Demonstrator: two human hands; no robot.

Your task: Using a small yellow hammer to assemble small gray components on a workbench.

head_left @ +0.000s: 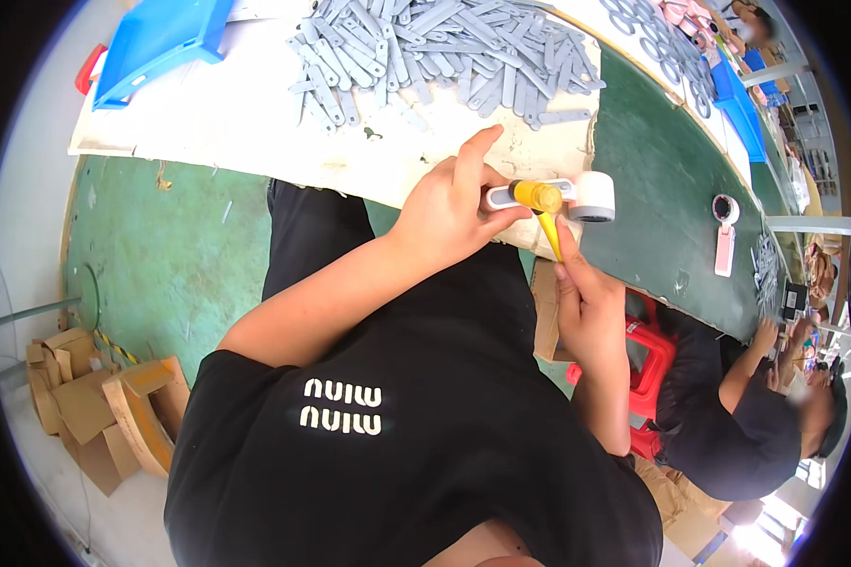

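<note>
In my left hand (452, 210) is the handle end of a white and grey device (593, 192) with a round head, shaped like a small handheld fan. It lies sideways at the table's near right corner, its round head to the right. A small mallet (539, 197) with a yellow head is over the device's handle, hiding part of it; whether the two touch I cannot tell. My right hand (586, 300) grips the mallet's yellow handle. Beyond my hands, a large heap of flat grey plastic strips (444, 47) covers the table's far side.
A blue bin (161, 52) stands at the table's far left. On the green table to the right lies a pink and white device (725, 236). A co-worker (738, 425) sits at the right by a red stool (648, 369). Cardboard boxes (95, 406) are on the floor at left.
</note>
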